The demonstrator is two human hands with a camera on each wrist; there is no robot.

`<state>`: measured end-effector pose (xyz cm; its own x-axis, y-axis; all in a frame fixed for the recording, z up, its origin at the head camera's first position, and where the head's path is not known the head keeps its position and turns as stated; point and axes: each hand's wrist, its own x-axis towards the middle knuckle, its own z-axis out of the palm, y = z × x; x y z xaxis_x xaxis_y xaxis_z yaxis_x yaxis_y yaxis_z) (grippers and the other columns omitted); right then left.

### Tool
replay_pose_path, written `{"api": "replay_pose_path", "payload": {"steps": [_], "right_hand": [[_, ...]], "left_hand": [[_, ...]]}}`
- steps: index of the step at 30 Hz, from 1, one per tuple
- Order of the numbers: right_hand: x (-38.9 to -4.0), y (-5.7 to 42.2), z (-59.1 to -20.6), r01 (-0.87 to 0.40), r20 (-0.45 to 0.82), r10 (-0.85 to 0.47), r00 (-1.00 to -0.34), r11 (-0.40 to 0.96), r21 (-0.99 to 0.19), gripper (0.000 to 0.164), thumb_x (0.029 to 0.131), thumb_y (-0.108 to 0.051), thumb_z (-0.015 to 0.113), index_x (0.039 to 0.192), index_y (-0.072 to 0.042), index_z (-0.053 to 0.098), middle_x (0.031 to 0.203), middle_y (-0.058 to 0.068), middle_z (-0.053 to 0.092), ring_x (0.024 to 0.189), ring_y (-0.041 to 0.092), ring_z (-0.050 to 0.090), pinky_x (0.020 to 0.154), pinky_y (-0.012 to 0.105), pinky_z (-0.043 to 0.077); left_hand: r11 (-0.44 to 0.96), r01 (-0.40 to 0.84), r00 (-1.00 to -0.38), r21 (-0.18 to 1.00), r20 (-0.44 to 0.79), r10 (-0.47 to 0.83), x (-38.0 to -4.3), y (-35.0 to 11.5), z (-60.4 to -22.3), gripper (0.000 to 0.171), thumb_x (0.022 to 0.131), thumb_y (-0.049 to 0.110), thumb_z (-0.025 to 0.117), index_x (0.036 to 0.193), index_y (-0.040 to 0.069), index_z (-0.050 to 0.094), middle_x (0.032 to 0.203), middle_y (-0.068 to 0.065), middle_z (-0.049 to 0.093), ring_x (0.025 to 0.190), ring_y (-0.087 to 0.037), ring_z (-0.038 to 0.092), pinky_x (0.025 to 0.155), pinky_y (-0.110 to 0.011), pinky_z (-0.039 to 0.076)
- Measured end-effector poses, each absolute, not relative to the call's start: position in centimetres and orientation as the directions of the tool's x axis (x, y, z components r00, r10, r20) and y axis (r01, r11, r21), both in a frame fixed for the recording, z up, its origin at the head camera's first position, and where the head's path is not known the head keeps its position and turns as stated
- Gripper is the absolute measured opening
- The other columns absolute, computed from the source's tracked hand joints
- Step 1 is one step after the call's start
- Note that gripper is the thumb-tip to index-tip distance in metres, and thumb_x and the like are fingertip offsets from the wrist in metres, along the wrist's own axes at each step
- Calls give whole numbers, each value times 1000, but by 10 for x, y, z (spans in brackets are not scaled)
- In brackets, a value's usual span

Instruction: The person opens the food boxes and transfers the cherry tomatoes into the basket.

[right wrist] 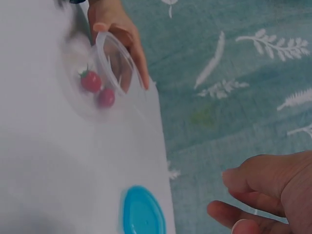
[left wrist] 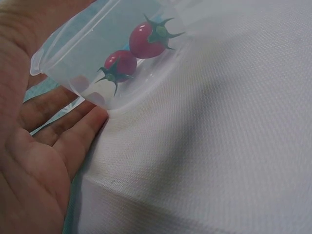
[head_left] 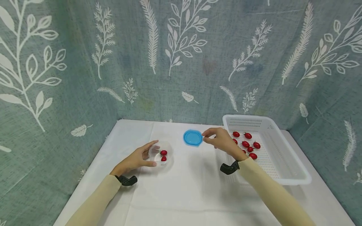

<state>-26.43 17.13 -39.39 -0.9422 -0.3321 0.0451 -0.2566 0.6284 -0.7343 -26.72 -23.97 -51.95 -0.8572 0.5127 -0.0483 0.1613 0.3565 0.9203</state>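
A clear round plastic container (head_left: pixel 169 147) stands on the white cloth left of centre. Inside it lie two red cherry tomatoes (left wrist: pixel 148 40) with green stems. My left hand (head_left: pixel 138 158) grips it from the left, thumb on the near side and fingers along the far side; the fingertips (left wrist: pixel 97 117) touch its wall low down. Holding nothing, my right hand (head_left: pixel 222 141) hovers between a blue lid (head_left: pixel 193 138) and the white basket (head_left: pixel 291 157), its thumb and index finger slightly apart. That lid lies flat on the cloth, just left of the right fingertips.
Several more cherry tomatoes (head_left: pixel 253 156) lie in the left part of the basket, which takes up the right side of the table (head_left: pixel 169 201). Behind the table and at both sides hangs a green curtain (head_left: pixel 209 94) with white leaf prints.
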Motion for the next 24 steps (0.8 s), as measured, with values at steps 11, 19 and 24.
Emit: {"api": "replay_pose_path", "payload": {"steps": [11,19,24], "right_hand": [[-261,130,-405,-299,42,-411,-911,586,-753,19,97,-25,75,114,-17,77,110,3,72,61,25,63,63,41,60],[-259,102,-414,-312,23,-478,-878,536,-784,18,96,-25,76,113,-19,77,107,-3,71,61,24,65,67,49,61],[-261,87,-424,-310,0,-504,-864,530,-789,16,96,-28,76,112,-24,76,109,-9,71,69,39,67,53,34,55]], "left_hand": [[340,166,-853,926,-38,521,-269,-239,-522,107,82,27,90,166,28,23,170,-3,19,156,-31,14,120,-48,30],[312,153,-857,938,-32,515,-268,-238,-522,105,81,26,91,163,35,27,169,-6,20,156,-31,14,120,-47,29],[309,149,-856,939,-33,515,-269,-237,-523,107,80,27,92,164,33,27,169,-6,22,156,-30,17,120,-47,29]]}}
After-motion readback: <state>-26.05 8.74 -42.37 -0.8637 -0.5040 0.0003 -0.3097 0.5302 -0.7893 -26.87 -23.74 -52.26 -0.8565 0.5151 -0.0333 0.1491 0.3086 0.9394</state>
